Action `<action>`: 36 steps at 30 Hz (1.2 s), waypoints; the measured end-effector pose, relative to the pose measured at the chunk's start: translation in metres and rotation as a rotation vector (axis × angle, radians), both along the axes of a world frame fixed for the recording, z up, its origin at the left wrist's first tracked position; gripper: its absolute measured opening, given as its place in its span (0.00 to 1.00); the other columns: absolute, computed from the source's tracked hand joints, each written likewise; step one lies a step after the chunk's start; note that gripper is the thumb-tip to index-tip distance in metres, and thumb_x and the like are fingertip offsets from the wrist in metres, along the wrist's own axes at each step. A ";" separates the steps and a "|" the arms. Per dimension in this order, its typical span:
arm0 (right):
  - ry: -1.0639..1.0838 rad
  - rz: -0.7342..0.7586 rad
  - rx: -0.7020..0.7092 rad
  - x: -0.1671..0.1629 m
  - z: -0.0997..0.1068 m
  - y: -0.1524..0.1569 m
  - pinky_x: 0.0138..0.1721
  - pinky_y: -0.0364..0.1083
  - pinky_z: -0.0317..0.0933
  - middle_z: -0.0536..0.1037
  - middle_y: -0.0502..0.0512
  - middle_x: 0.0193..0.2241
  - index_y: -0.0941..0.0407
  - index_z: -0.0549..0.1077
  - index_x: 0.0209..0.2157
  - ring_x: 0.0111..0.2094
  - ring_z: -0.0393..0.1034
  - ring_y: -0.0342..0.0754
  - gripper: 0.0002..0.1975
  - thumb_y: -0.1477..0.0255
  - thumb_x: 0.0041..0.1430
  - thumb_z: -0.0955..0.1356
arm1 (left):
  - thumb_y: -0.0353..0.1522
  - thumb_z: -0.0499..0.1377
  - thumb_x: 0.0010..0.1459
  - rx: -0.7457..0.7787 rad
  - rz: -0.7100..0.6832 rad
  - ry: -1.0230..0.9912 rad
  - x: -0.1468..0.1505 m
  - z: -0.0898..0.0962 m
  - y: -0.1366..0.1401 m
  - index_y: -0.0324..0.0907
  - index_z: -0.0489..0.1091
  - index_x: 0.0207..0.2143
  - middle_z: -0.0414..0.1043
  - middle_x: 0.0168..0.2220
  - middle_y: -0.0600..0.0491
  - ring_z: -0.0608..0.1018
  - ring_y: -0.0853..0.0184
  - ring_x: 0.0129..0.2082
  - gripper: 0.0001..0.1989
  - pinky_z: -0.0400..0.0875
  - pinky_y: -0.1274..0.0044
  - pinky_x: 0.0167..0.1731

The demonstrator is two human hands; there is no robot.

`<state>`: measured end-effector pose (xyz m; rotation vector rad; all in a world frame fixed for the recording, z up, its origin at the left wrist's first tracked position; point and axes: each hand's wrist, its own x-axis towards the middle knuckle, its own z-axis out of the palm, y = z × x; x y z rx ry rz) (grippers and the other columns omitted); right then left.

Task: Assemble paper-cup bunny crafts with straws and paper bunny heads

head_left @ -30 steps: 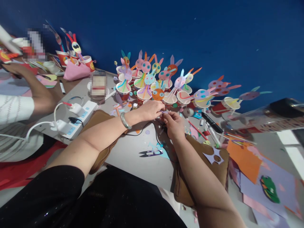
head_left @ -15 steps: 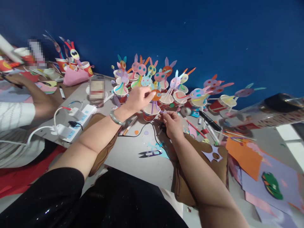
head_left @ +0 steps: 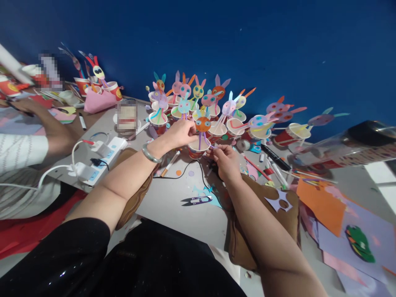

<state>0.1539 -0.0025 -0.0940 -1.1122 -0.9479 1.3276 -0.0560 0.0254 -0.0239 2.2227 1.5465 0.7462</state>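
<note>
In front of me stands a red and white paper cup [head_left: 195,153], with an orange paper face [head_left: 203,124] on purple stems rising out of it. My left hand [head_left: 181,134] is at the cup's left rim, fingers closed against it; the fingertips are partly hidden. My right hand [head_left: 225,161] pinches a thin purple strip [head_left: 213,147] at the cup's right side. Behind these, several similar cups hold coloured paper faces with long ears, such as a light blue face [head_left: 184,106]. Thread snips [head_left: 198,200] lie on the table nearer to me.
A white power strip [head_left: 107,159] lies left, a brown cushion [head_left: 266,222] under my right forearm. Pens, a black marker [head_left: 275,157], a clear bottle [head_left: 346,150] and coloured paper sheets [head_left: 321,206] occupy the right. At far left, a co-worker's arm [head_left: 52,123] reaches over paper.
My left hand has dropped from beside the orange face to the cup's left rim, leaving the face uncovered. My right hand stays at the cup's right side.
</note>
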 end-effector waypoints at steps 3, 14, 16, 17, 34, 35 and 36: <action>0.001 0.001 -0.011 0.000 0.001 0.000 0.37 0.48 0.77 0.79 0.46 0.25 0.52 0.69 0.30 0.29 0.79 0.45 0.19 0.64 0.43 0.80 | 0.27 0.63 0.52 0.019 -0.034 0.031 0.001 -0.002 0.001 0.40 0.73 0.31 0.80 0.32 0.50 0.77 0.66 0.32 0.02 0.67 0.74 0.35; -0.211 0.004 0.140 0.006 0.004 -0.004 0.41 0.49 0.73 0.80 0.50 0.35 0.51 0.72 0.39 0.36 0.76 0.48 0.17 0.67 0.46 0.75 | 0.22 0.58 0.51 0.010 -0.074 0.060 0.013 -0.008 -0.003 0.39 0.74 0.32 0.76 0.28 0.51 0.74 0.67 0.28 0.08 0.66 0.74 0.31; -0.334 -0.025 0.224 0.008 0.006 -0.006 0.46 0.52 0.72 0.81 0.54 0.40 0.51 0.72 0.41 0.42 0.77 0.51 0.16 0.67 0.49 0.74 | 0.22 0.58 0.52 -0.009 -0.087 0.081 0.016 -0.006 -0.005 0.39 0.74 0.32 0.77 0.29 0.50 0.74 0.66 0.28 0.07 0.67 0.73 0.32; -0.417 -0.055 0.288 0.009 0.007 -0.007 0.50 0.54 0.71 0.81 0.56 0.42 0.52 0.72 0.42 0.45 0.77 0.53 0.15 0.68 0.50 0.72 | 0.23 0.59 0.52 -0.017 -0.093 0.088 0.017 -0.005 -0.005 0.38 0.74 0.32 0.78 0.30 0.49 0.75 0.66 0.29 0.06 0.68 0.73 0.32; -1.273 -0.056 0.710 0.019 0.016 -0.015 0.70 0.73 0.46 0.79 0.60 0.59 0.52 0.81 0.30 0.69 0.60 0.68 0.11 0.61 0.61 0.72 | 0.28 0.62 0.58 -0.137 -0.136 -0.095 0.031 -0.010 -0.012 0.40 0.75 0.33 0.80 0.31 0.52 0.78 0.68 0.31 0.02 0.71 0.75 0.35; -1.290 -0.053 0.715 0.019 0.018 -0.014 0.70 0.73 0.44 0.79 0.60 0.59 0.52 0.81 0.30 0.69 0.60 0.68 0.11 0.61 0.62 0.72 | 0.29 0.62 0.58 -0.138 -0.146 -0.111 0.032 -0.011 -0.011 0.39 0.75 0.33 0.80 0.31 0.52 0.78 0.68 0.31 0.02 0.71 0.75 0.35; -1.301 -0.052 0.718 0.020 0.019 -0.014 0.70 0.73 0.43 0.80 0.59 0.59 0.52 0.81 0.30 0.69 0.60 0.68 0.11 0.61 0.62 0.71 | 0.29 0.62 0.58 -0.141 -0.158 -0.128 0.033 -0.012 -0.012 0.39 0.75 0.33 0.80 0.31 0.52 0.78 0.68 0.30 0.02 0.71 0.75 0.35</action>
